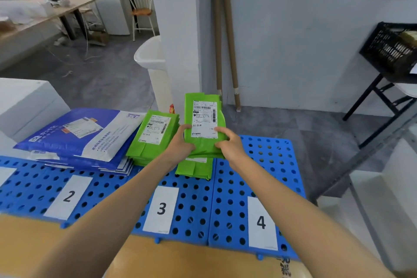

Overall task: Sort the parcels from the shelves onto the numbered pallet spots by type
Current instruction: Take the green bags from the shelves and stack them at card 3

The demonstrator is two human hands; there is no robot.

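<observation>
Got my left hand (182, 140) and right hand (228, 142) each pinching the green parcel (204, 124) just above the "3" label (161, 209). I'd square it onto the green stack (194, 168) underneath.

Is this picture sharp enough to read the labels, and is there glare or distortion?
Head view: soft, even light, no glare on the held green parcel; number card 3 reads clearly, the parcel's small label print does not; wide-angle distortion seems to curve the edges of the blue pallet.

Both arms extended forward; left hand (180, 140) and right hand (229, 144) pinch green parcel (204, 117) edges.
</observation>
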